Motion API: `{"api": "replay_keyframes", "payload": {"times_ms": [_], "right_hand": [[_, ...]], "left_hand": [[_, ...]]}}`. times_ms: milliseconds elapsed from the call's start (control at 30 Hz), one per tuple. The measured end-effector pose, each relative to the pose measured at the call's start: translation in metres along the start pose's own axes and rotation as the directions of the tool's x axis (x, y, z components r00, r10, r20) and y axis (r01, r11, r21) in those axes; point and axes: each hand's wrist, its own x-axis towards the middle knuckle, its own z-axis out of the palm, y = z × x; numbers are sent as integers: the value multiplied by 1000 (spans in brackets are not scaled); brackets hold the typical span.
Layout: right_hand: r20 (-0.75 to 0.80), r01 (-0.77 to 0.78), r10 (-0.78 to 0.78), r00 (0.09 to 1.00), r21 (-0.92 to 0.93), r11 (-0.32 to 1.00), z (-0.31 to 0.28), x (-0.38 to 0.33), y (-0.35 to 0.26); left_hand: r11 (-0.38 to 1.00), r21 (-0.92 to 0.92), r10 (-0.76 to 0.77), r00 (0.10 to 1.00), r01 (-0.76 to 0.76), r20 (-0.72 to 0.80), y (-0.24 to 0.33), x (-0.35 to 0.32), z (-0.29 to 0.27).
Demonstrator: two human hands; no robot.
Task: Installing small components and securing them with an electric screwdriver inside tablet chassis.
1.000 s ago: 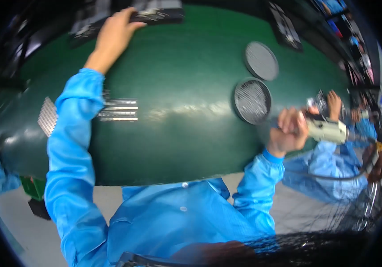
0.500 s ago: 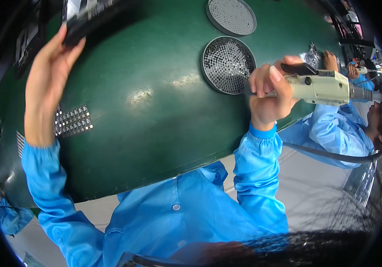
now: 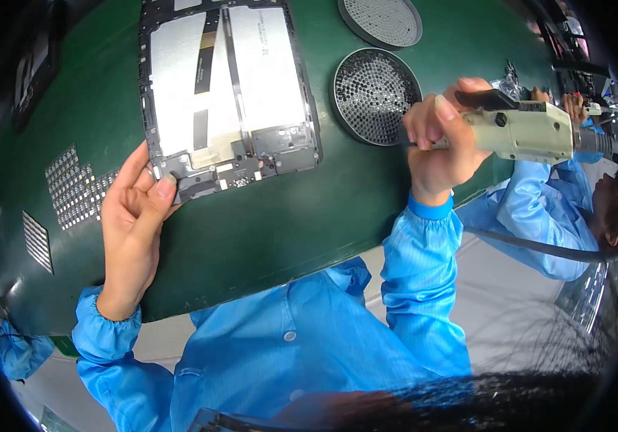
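Left hand's grip pins the tablet chassis, right hand's wraps the electric screwdriver.

So the left hand (image 3: 136, 216) has thumb and fingertips clamped on the lower-left corner of the opened tablet chassis (image 3: 229, 93), which lies flat on the green worktop (image 3: 265, 230) with its silver inside facing up, probably so it can't slide. Right hand (image 3: 442, 144) is fisted tight around a beige electric screwdriver (image 3: 521, 129), held sideways with its tip right at the edge of the round screw tray (image 3: 376, 95), looks handy for grabbing a screw. A second round tray (image 3: 381, 20) sits just behind it, and small part strips (image 3: 75, 187) lie left of the wrist.
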Motion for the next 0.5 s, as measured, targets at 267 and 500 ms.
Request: {"api": "replay_keyframes", "payload": {"times_ms": [267,500], "right_hand": [[12,-16,16,1000,7,1000,-1,-1,-2],[46,-46,46,998,2,999,6,-6,1]], "left_hand": [[994,112,3,1000,-4,14,-5,-5,0],[934,306,188,982,-185,18,-1,-8,-10]]}}
